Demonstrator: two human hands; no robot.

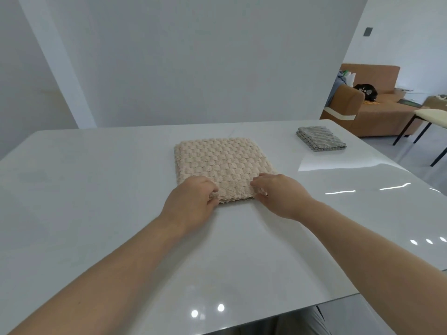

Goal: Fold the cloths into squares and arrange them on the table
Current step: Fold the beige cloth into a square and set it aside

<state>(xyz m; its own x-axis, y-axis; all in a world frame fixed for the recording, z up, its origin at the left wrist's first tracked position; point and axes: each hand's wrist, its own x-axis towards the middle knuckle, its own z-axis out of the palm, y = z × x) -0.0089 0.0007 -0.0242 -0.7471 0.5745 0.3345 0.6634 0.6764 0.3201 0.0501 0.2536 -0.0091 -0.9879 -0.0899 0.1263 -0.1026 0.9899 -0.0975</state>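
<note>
The beige cloth (222, 166) lies folded mid-worktop (96, 189). The left hand (191, 201) and right hand (280, 193) each pinch a near corner. Soft, light and floppy, it looks best gripped at corners. A folded grey cloth (320, 138) lies far right.

I look across a glossy white table (96, 189). Its top throws back small round spots of light near my edge and a bright patch at the right. Behind it stands a plain white wall (193, 56). To the right the room opens: a brown sofa (377, 117) with a dark object (366, 90) on its seat, a black-legged chair (433, 114) with a cream cushion, pale shiny floor (406, 151), and a dark plate (368, 31) on the far wall.
</note>
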